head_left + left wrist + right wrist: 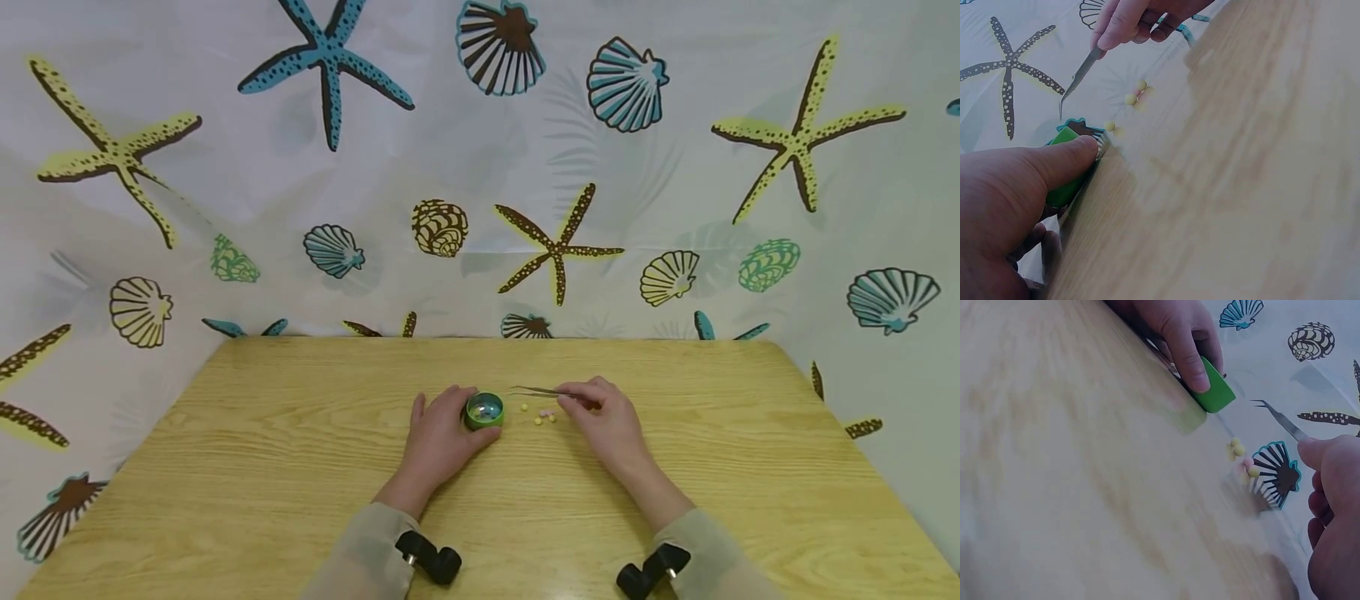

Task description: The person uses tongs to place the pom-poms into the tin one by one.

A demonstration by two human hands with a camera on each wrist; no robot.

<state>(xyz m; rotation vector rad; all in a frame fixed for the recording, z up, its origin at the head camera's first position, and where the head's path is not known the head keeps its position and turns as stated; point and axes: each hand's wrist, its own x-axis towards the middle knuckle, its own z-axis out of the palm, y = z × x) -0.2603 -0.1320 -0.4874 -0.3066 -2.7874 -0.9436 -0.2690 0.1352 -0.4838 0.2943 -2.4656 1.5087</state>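
Left hand [438, 437]: curled round the green tin [483, 411], centre frame.
Right hand [609, 421]: pinching tweezers [542, 392], tips raised.
Beads [545, 416]: loose between the hands.
Risk: round beads could roll off or squirt from tweezer tips.

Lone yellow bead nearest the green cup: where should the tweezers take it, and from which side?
Take the yellow bead across its middle, probably from above with the tweezers: it is round, lies loose on the table, apart from the other beads, the green cup close beside it.
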